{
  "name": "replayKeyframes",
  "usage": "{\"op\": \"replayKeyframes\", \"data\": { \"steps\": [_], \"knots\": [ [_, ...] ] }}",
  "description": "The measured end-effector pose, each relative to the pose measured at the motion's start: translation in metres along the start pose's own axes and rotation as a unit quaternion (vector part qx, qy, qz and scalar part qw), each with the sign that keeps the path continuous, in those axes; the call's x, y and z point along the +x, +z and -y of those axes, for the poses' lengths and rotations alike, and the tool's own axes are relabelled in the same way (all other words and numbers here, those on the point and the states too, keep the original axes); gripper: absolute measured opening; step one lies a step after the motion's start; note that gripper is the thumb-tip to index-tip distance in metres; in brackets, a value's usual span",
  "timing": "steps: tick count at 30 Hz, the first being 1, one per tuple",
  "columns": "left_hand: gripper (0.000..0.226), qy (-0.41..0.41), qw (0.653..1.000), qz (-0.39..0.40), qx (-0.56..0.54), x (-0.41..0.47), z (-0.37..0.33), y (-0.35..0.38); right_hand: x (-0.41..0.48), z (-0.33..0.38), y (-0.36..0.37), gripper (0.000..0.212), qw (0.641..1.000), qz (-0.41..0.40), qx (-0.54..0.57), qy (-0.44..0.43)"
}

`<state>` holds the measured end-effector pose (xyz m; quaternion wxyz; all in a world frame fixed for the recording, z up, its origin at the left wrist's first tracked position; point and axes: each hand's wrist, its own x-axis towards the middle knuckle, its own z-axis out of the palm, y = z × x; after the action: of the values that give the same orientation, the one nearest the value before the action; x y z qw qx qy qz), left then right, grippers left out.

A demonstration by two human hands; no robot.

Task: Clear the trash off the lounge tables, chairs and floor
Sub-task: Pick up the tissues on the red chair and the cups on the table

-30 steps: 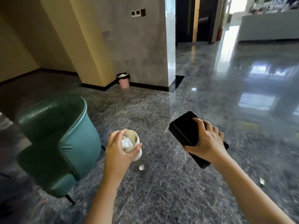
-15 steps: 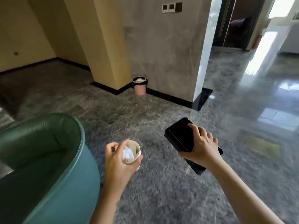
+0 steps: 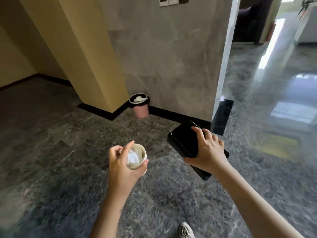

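In left hand, cup; right hand, device.

Glossy stone floor; paper cup.

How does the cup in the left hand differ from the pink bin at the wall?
The cup is whitish paper; the bin is pink with a black liner at its rim. The cup is gripped by the left hand; the bin stands on the floor by the grey wall. Both are open-topped and hold white trash.
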<state>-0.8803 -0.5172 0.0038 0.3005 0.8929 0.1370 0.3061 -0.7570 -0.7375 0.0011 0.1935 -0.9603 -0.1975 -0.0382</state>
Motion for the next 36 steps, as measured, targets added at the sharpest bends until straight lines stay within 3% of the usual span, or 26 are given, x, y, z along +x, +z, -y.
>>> {"op": "replayKeyframes", "data": {
  "steps": [9, 16, 22, 30, 36],
  "knots": [
    [0.063, -0.025, 0.999, -0.018, 0.035, 0.263, 0.078, 0.064, 0.321, 0.055, 0.043, 0.104, 0.999, 0.014, 0.007, -0.044],
    [0.062, -0.052, 0.997, -0.052, 0.03, 0.455, 0.2, 0.138, 0.552, 0.091, 0.13, 0.104, 0.996, 0.037, -0.022, -0.074],
    [0.063, -0.054, 0.997, -0.056, 0.018, 0.649, 0.282, 0.176, 0.758, 0.125, 0.161, 0.104, 0.996, 0.043, -0.049, -0.063],
    [0.06, -0.019, 1.0, -0.009, 0.017, 0.855, 0.356, 0.248, 0.951, 0.134, 0.214, 0.102, 0.999, 0.048, -0.016, -0.011],
    [0.067, -0.048, 0.997, 0.052, 0.032, 1.022, 0.453, 0.354, 1.147, 0.128, 0.314, 0.101, 0.995, 0.095, 0.017, 0.029]
  ]
}}
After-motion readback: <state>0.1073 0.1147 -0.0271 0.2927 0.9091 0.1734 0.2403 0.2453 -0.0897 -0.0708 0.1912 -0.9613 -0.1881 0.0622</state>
